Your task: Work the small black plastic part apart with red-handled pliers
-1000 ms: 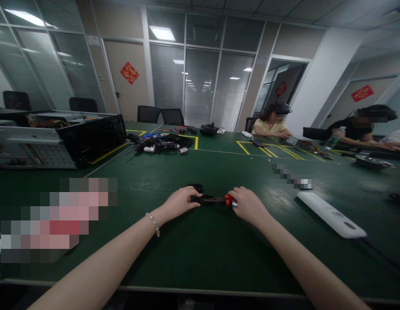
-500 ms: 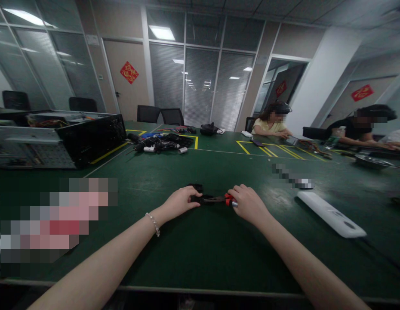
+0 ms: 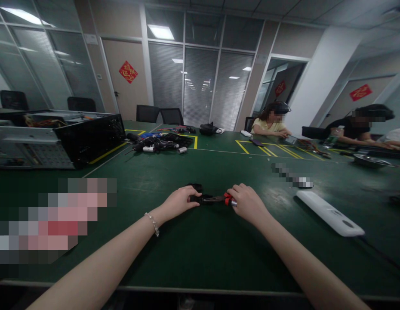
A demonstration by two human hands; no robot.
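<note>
My right hand (image 3: 249, 201) is closed around the red handles of a pair of pliers (image 3: 229, 199), whose slim metal jaws point left. The jaw tips reach a small black part (image 3: 204, 199); whether they grip it I cannot tell. Thumb and fingers of my left hand (image 3: 183, 199) pinch the left end of that black part, just above the green table (image 3: 200, 245). Another dark item (image 3: 195, 187) lies right behind my left fingers, its kind unclear.
A white power strip (image 3: 330, 213) with a black cable lies to the right. An open computer case (image 3: 96, 140) stands at the left. Cables and small parts (image 3: 161, 142) are heaped farther back. Two people (image 3: 271, 122) sit at the far right with parts before them.
Both hands stay in nearly the same place, still holding the pliers and the black part. The whole view has shifted very slightly.
</note>
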